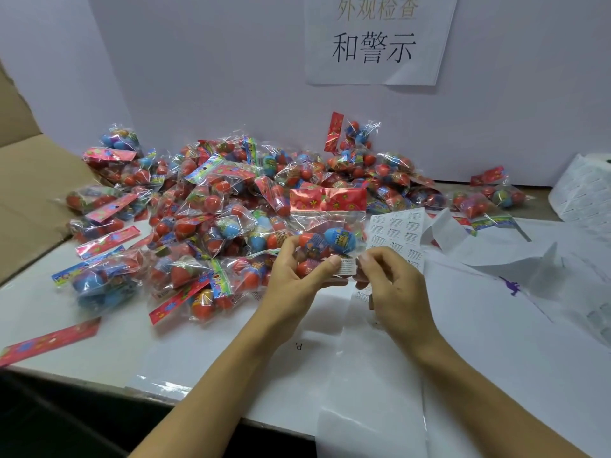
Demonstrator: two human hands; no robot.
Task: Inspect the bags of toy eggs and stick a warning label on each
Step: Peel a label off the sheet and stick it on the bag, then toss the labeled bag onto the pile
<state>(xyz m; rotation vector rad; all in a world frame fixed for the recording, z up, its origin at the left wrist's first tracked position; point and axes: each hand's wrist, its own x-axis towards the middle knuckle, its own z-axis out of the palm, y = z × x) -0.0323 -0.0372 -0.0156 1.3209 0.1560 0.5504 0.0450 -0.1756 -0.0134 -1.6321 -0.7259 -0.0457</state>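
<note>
Bag (327,233): upright above the bench (99,338), gripped low by the left hand (297,276).
Label (347,266): white, on the bag's lower edge, under the left thumb.
Right hand (393,285): fingers (372,259) curled, pinching the label's right edge.
Hidden: label print too small to read.
Behind: pile of bags (211,209); label sheet (401,233).

We see pale lilac-white wall panel (205,77) standing upright behind bench. Paper sign (380,38) with black and faded gold Chinese characters hangs on it, lower edge curling off panel. White bench (109,338) runs toward us, front edge dropping into dark shadow at bottom left. Brown cardboard flap (29,193) lies open at left, leaning over bench edge. We note light soft, even, slightly cool, with faint glare on bench near front edge.
</note>
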